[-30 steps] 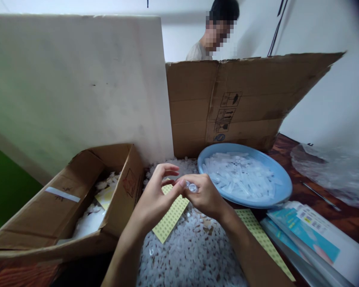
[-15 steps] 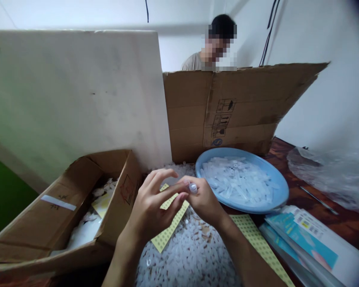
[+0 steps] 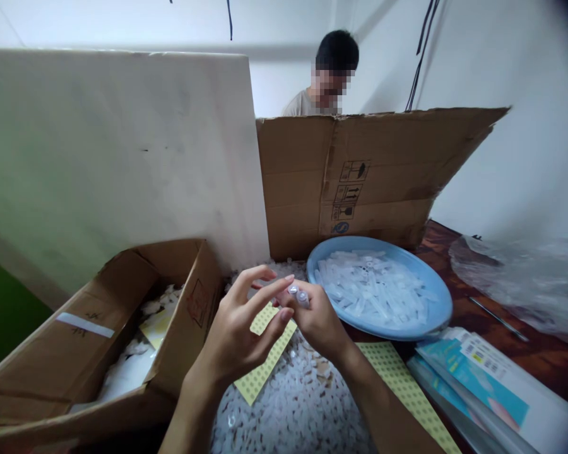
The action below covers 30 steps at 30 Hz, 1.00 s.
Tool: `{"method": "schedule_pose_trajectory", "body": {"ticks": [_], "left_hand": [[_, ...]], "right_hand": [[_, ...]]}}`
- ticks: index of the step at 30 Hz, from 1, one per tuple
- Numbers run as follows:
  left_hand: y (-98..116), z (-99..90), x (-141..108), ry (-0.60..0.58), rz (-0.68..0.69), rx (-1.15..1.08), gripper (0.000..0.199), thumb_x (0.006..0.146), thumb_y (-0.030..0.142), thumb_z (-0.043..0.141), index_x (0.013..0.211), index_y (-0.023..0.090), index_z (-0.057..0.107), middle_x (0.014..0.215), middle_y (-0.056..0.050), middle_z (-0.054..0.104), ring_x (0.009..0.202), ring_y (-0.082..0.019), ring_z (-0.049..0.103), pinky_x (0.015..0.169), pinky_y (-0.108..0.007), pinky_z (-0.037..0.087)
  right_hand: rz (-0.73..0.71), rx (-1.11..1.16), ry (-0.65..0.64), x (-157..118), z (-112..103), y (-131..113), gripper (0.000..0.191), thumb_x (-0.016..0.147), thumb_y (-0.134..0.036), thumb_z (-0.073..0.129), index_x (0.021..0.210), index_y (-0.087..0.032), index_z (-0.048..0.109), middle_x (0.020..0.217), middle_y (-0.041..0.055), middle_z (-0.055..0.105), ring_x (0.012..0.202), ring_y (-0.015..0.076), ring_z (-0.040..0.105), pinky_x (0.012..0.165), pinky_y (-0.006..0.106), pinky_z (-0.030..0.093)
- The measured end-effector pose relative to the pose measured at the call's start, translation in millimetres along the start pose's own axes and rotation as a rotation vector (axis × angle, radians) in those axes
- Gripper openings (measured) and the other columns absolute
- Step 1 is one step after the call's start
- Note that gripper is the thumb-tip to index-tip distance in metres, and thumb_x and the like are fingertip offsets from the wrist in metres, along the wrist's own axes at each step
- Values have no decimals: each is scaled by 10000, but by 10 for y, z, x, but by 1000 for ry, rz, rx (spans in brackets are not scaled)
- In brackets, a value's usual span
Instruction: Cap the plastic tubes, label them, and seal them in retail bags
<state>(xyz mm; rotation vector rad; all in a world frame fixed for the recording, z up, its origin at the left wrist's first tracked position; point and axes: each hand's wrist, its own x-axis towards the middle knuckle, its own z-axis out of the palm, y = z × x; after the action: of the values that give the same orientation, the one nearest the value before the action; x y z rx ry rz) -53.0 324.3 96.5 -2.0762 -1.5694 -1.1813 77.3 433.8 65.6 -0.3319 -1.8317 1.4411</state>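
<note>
My right hand (image 3: 315, 315) is closed around small clear plastic tubes; two round ends (image 3: 303, 298) stick out above its curled fingers. My left hand (image 3: 239, 321) is beside it, fingers spread and thumb apart, the index fingertip close to the tube ends. I cannot tell whether that fingertip touches them. Below both hands lies a yellow sheet of small round dot stickers (image 3: 255, 381), partly covered by the left hand. It rests on a wide heap of small whitish translucent plastic pieces (image 3: 288, 410).
A blue basin (image 3: 447, 309) of clear tubes stands right of my hands. At left is an open cardboard box (image 3: 170, 340) with white scraps. Another dotted sheet (image 3: 383, 359), plastic packaging (image 3: 497, 378) and a thin metal rod (image 3: 499, 318) lie at right. Behind a cardboard panel (image 3: 293, 170) is a person (image 3: 307, 104).
A second tube end now shows at my right hand, where one showed before. My left index finger has lifted slightly over the tubes. The view has shifted a little.
</note>
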Motion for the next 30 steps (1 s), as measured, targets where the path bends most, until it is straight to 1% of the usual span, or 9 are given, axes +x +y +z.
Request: {"method": "schedule_pose_trajectory", "body": {"ticks": [6, 10, 14, 16, 19, 22, 24, 26, 30], "left_hand": [[-61, 108, -40, -14, -12, 92, 379, 959, 217, 634, 1333, 265, 601, 1277, -108, 529, 1119, -233, 600, 899, -424, 589], [-57, 157, -36, -30, -36, 102, 413, 973, 224, 614, 1381, 269, 572, 1294, -117, 524, 1146, -239, 600, 921, -431, 585], [-62, 178, -41, -27, -31, 68, 349, 981, 227, 595, 1328, 253, 605, 1261, -114, 546, 1142, -242, 595, 902, -412, 574], [-67, 183, -42, -21, -32, 51, 342, 986, 242, 587, 1328, 249, 600, 1248, -113, 552, 1118, -237, 596, 901, -410, 567], [-63, 198, -43, -51, -39, 45, 346, 995, 288, 572, 1338, 244, 574, 1251, -112, 555, 1104, -237, 597, 939, -434, 551], [-31, 256, -42, -101, -49, 41, 378, 997, 361, 562, 1349, 227, 530, 1298, -130, 545, 1157, -265, 579, 973, -467, 537], [-3, 326, -44, -133, -57, 54, 421, 1001, 407, 545, 1372, 214, 492, 1340, -151, 534, 1195, -290, 562, 983, -493, 530], [18, 409, -49, -156, -66, 87, 441, 1010, 431, 515, 1391, 215, 467, 1366, -163, 531, 1217, -313, 547, 990, -521, 522], [13, 539, -75, -160, -64, 140, 442, 1026, 417, 476, 1421, 219, 443, 1364, -168, 542, 1211, -324, 541, 978, -528, 522]], "right_hand": [[32, 47, 15, 35, -5, 39, 187, 914, -288, 617, 774, -167, 644, 742, 30, 674, 682, 164, 579, 632, 268, 420], [60, 58, 30, 59, -19, 57, 209, 895, -286, 611, 718, -174, 610, 697, 11, 624, 652, 149, 527, 606, 264, 398], [101, 113, 42, 41, -20, 80, 200, 875, -298, 627, 727, -163, 634, 690, 3, 594, 628, 132, 478, 566, 254, 355], [133, 226, 11, 23, -18, 99, 188, 868, -298, 620, 743, -161, 648, 637, -21, 526, 581, 113, 407, 538, 247, 313], [237, 515, -25, 6, -5, 112, 246, 876, -362, 579, 758, -161, 660, 604, -36, 451, 549, 107, 344, 509, 240, 278], [347, 729, 65, 21, 26, 97, 304, 851, -430, 602, 697, -169, 620, 634, -15, 508, 562, 113, 404, 513, 235, 323], [422, 807, 169, 46, 50, 82, 309, 811, -436, 650, 652, -184, 566, 597, -28, 493, 531, 107, 394, 497, 232, 322], [496, 886, 229, 71, 68, 74, 292, 766, -418, 673, 642, -198, 528, 561, -47, 455, 501, 103, 371, 474, 231, 307], [566, 987, 215, 101, 74, 69, 249, 707, -384, 639, 628, -210, 480, 539, -55, 421, 483, 102, 377, 445, 220, 289]]}}
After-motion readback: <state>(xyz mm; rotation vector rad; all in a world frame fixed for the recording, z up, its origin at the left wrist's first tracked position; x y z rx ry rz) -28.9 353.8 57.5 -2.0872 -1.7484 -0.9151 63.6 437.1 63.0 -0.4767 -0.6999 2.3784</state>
